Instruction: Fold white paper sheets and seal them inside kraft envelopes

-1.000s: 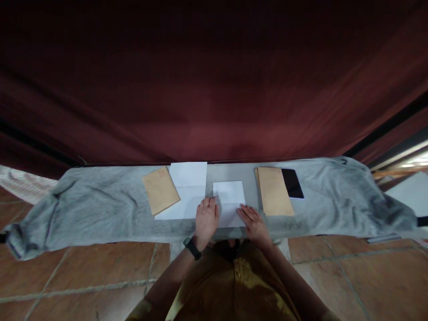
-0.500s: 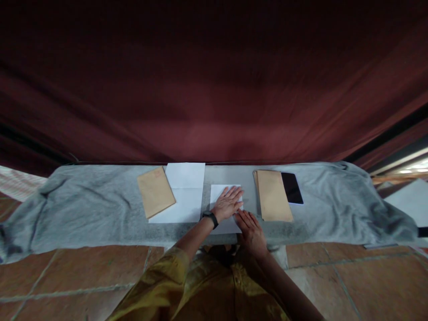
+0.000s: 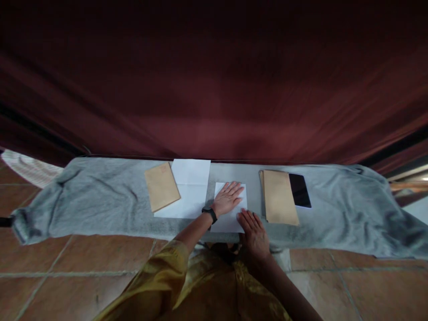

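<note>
A folded white sheet of paper (image 3: pixel 222 226) lies in front of me on the grey cloth. My left hand (image 3: pixel 227 198) rests flat on its upper part, fingers spread, with a dark watch on the wrist. At the paper's right edge, my right hand (image 3: pixel 254 229) lies with its fingers stretched out and its fingertips touching the sheet. Left of the hands is a larger white paper stack (image 3: pixel 192 196) with a crease across it. Brown envelopes (image 3: pixel 162 187) partly cover that stack. To the right lies another pile of brown envelopes (image 3: pixel 280 198).
A dark-screened tablet or phone (image 3: pixel 300 191) sits partly under the right envelopes. The grey cloth (image 3: pixel 107 196) covers a narrow long table and is wrinkled at both ends. A dark red curtain (image 3: pixel 214 98) hangs right behind it. Tiled floor (image 3: pixel 110 254) shows below.
The view has turned slightly, so everything on the table appears shifted right. My left hand stays spread on the paper, and my right hand remains at its right edge.
</note>
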`<state>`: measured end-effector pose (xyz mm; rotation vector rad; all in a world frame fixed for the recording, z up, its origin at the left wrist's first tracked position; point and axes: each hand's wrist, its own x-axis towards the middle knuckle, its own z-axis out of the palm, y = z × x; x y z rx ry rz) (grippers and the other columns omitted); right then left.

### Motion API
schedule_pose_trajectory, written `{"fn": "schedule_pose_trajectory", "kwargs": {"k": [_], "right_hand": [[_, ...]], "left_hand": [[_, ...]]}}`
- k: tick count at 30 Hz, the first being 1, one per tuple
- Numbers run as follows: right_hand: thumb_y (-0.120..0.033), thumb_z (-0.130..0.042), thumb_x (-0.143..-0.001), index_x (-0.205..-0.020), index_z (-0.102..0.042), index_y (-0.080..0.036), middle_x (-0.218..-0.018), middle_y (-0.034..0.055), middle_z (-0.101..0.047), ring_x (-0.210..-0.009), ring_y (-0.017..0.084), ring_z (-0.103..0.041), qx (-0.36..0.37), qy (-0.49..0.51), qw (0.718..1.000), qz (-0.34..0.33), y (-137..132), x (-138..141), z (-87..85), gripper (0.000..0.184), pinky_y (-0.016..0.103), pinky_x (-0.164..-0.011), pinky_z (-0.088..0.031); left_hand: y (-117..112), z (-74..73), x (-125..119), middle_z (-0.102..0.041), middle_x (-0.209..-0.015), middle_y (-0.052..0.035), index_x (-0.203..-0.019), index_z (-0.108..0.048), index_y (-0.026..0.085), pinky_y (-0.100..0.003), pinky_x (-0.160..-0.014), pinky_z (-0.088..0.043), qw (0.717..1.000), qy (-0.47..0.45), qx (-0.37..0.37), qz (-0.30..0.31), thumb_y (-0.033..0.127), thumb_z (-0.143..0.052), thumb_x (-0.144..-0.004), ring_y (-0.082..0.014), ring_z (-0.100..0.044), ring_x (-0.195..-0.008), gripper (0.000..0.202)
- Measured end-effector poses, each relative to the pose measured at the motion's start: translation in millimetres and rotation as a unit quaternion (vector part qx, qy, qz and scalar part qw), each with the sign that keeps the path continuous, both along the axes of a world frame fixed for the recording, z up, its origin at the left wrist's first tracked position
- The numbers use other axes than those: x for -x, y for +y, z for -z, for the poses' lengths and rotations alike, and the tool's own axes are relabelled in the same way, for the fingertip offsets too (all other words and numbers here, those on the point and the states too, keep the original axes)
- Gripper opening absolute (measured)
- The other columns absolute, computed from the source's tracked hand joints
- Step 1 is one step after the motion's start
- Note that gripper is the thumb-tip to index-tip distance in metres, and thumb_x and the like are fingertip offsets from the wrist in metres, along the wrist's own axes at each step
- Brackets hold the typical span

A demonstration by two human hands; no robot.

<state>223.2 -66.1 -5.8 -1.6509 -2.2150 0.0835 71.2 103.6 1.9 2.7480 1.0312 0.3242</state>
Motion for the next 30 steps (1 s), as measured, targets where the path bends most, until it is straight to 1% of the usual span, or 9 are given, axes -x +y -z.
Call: {"fn": "schedule_pose_trajectory", "kwargs": {"k": [5,8,10,14,18,22,25,28,30], "right_hand": [[-0.012,-0.053,-0.082,-0.152,-0.041,-0.018,-0.156,0.0115,-0.045,-0.142,0.028,-0.044,-0.013,0.010,1.000,-0.004,-0.6,-0.5,0.2,0.071,0.050,-0.120,-0.029],[-0.017,-0.051,-0.088,-0.154,-0.037,-0.016,-0.156,0.0134,-0.044,-0.143,0.029,-0.042,-0.016,0.006,1.000,-0.013,-1.3,-1.2,0.8,0.068,0.051,-0.120,-0.030],[-0.020,-0.050,-0.090,-0.154,-0.036,-0.014,-0.156,0.0137,-0.043,-0.143,0.030,-0.041,-0.018,0.001,1.000,-0.013,-1.7,-2.0,2.2,0.066,0.051,-0.120,-0.030],[-0.014,-0.048,-0.088,-0.154,-0.037,-0.017,-0.157,0.0108,-0.043,-0.143,0.028,-0.042,-0.017,-0.001,1.000,-0.004,-1.0,-3.9,6.6,0.067,0.049,-0.121,-0.030],[-0.014,-0.046,-0.090,-0.153,-0.040,-0.018,-0.157,0.0094,-0.044,-0.144,0.026,-0.041,-0.006,0.002,1.000,-0.018,0.4,-7.3,8.9,0.063,0.049,-0.122,-0.030],[-0.016,-0.048,-0.090,-0.152,-0.043,-0.020,-0.160,0.0090,-0.039,-0.147,0.026,-0.037,0.023,0.023,0.998,-0.056,-1.0,-18.8,5.1,0.062,0.051,-0.122,-0.029],[-0.026,-0.052,-0.093,-0.151,-0.045,-0.023,-0.162,0.0086,-0.035,-0.149,0.027,-0.033,0.062,0.057,0.991,-0.103,-0.5,-31.9,0.7,0.058,0.054,-0.121,-0.030],[-0.037,-0.045,-0.101,-0.149,-0.048,-0.026,-0.156,0.0073,-0.046,-0.147,0.026,-0.038,0.085,0.111,0.985,-0.098,11.8,-38.6,-2.5,0.049,0.055,-0.120,-0.032],[-0.036,-0.036,-0.105,-0.149,-0.048,-0.026,-0.152,0.0074,-0.051,-0.144,0.024,-0.042,0.076,0.139,0.984,-0.074,28.8,-34.0,-3.7,0.047,0.053,-0.121,-0.032]], "left_hand": [[-33.0,-5.9,28.5,-0.036,-0.162,-0.0021,-0.151,-0.042,0.029,-0.044,-0.126,-0.016,1.000,0.000,0.010,0.020,0.042,-0.041,-0.104,-0.0199,-0.024,-0.153,0.049],[-57.5,-10.1,48.2,-0.033,-0.163,-0.0019,-0.152,-0.039,0.029,-0.044,-0.127,-0.014,0.999,0.006,0.019,0.030,0.043,-0.042,-0.104,-0.0201,-0.022,-0.154,0.051],[-73.2,-13.8,60.0,-0.032,-0.163,-0.0034,-0.153,-0.038,0.026,-0.044,-0.127,-0.014,0.999,0.005,0.026,0.038,0.045,-0.042,-0.104,-0.0208,-0.020,-0.154,0.053],[-97.3,-24.3,79.9,-0.033,-0.163,-0.0072,-0.154,-0.037,0.024,-0.043,-0.126,-0.016,0.998,0.005,0.049,0.048,0.053,-0.047,-0.100,-0.0220,-0.023,-0.153,0.062],[-107.6,-30.1,92.2,-0.035,-0.162,-0.0077,-0.153,-0.039,0.025,-0.043,-0.126,-0.016,0.997,0.004,0.063,0.053,0.058,-0.053,-0.096,-0.0228,-0.025,-0.152,0.067],[-108.8,-25.4,94.5,-0.041,-0.159,-0.0073,-0.150,-0.043,0.024,-0.040,-0.126,-0.019,0.998,0.002,0.039,0.040,0.044,-0.053,-0.100,-0.0200,-0.031,-0.150,0.055],[-110.4,-22.3,91.7,-0.042,-0.158,-0.0078,-0.148,-0.046,0.023,-0.042,-0.125,-0.019,0.999,0.014,0.006,0.035,0.041,-0.052,-0.101,-0.0204,-0.033,-0.149,0.051],[-114.1,-22.4,87.6,-0.046,-0.156,-0.0092,-0.143,-0.051,0.023,-0.044,-0.124,-0.020,0.999,0.031,-0.028,0.034,0.041,-0.054,-0.099,-0.0229,-0.036,-0.147,0.048],[-117.4,-22.6,84.8,-0.048,-0.154,-0.0091,-0.141,-0.053,0.024,-0.045,-0.123,-0.021,0.998,0.038,-0.044,0.032,0.041,-0.055,-0.099,-0.0241,-0.038,-0.146,0.046]]}}
